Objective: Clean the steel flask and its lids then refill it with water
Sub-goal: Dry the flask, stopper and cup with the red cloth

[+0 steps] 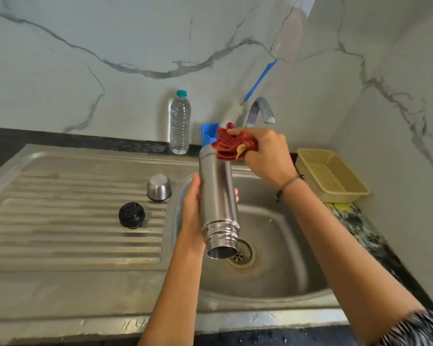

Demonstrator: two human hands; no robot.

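On the left, the ribbed steel draining board (68, 216) of the sink is carrying two lids: a black inner lid (131, 215) is lying nearer to the person, and a steel cup lid (159, 187) is standing mouth down just behind it and a little to the right, the two apart from each other. Behind them, on the dark surface (8, 138) at the marble wall, a clear plastic water bottle (180, 123) with a green cap is standing upright; its label cannot be read. In the middle, the left hand (193, 203) is gripping the steel flask (219, 206) around its body, with fingers curling behind it. The flask is being held above the sink basin (280, 245), tilted with its open threaded mouth pointing down toward the drain (243, 255). Near its base the letters "MILTON" are showing upside down, the last letter partly hidden. The right hand (268, 156) is clutching a bunched red cloth (231, 146) and pressing it against the base end of the flask. Behind the cloth a blue holder (208, 136) and the steel tap (259, 111) are standing. At the far right a beige plastic basket (333, 173) is sitting on the surface.
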